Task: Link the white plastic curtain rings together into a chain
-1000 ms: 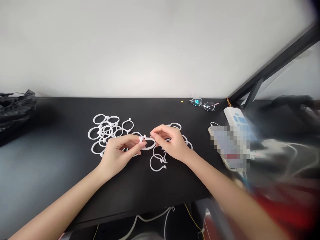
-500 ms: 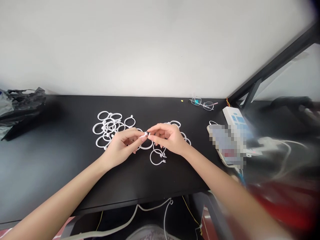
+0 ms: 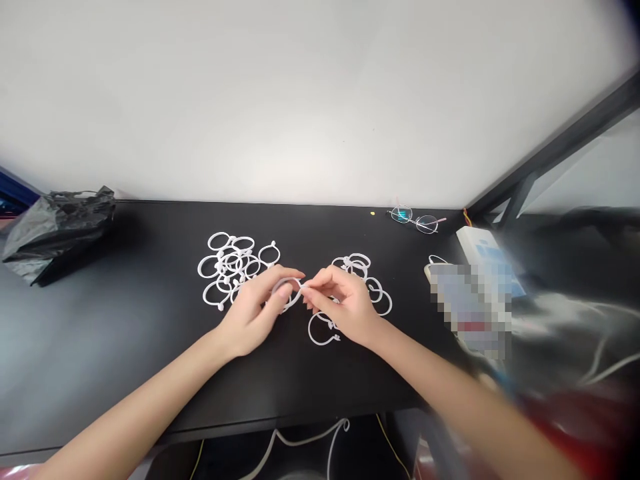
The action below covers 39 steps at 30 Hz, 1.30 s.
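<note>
Between my hands, just above the black table, is a white plastic ring (image 3: pixel 296 298). My left hand (image 3: pixel 260 303) has it between thumb and fingers on its left side. My right hand (image 3: pixel 343 297) pinches the ring's right side, and its fingertips hide the ring's end there. To the left lies a pile of several white rings (image 3: pixel 233 263) with small knobs. Beside and beyond my right hand lie several more white rings (image 3: pixel 357 263). An open ring (image 3: pixel 316 339) with a gap at its right rests in front of my right hand.
At the left of the black table (image 3: pixel 150 360) lies a black plastic bag (image 3: pixel 65 230). Eyeglasses (image 3: pixel 415 220) lie near the wall at the back right. A phone with a blurred screen (image 3: pixel 455 300) and a white power strip (image 3: pixel 487 257) are at the right. Cables (image 3: pixel 300 440) hang below the front edge.
My fingers have shifted on the ring, which now shows more of its loop between my hands. The whole view has moved slightly, so the table sits lower and further right.
</note>
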{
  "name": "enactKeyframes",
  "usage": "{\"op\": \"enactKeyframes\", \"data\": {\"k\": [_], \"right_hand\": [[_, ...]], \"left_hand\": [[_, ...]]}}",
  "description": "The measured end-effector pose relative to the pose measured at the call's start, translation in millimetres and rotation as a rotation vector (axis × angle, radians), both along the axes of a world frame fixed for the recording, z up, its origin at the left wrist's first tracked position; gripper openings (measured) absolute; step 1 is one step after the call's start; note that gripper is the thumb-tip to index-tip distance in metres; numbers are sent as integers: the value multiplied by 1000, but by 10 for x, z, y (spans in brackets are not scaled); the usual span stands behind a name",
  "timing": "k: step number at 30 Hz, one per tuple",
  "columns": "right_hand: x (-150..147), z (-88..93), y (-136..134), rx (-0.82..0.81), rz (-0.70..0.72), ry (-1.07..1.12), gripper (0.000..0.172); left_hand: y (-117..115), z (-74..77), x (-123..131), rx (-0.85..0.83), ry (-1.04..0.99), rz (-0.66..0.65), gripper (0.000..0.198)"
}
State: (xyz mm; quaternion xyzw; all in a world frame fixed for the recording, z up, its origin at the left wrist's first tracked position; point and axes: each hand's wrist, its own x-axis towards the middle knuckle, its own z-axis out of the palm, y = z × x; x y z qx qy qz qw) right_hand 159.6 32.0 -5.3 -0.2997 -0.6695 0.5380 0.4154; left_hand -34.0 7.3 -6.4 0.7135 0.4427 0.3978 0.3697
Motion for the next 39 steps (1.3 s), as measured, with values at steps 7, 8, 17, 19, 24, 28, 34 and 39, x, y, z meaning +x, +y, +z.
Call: {"op": "enactKeyframes", "data": {"k": [7,8,17,19,24,28,34,39], "right_hand": [[-14,11,-86,456,77,-190,21],[-13,13,-83,488,93,-208,22],[-50,-31,-132,474,119,-291,25],[-42,-9,-119,443,108,-307,25],[100,131,58,425,-92,-366,21],[278,273,235,256,30,-578,14],[300,316,225,282,221,-795,8],[239,231,184,300,266,-835,13]], "left_hand": [[-57,-79,33,469,207,0,31],[-62,-75,40,474,198,-12,33],[-105,-61,72,415,169,-25,38],[-74,-49,42,461,225,-17,33],[131,-19,-158,508,473,163,23],[289,-77,-300,488,663,223,27],[292,-127,-293,514,714,230,25],[284,-132,-294,492,720,254,28]]}}
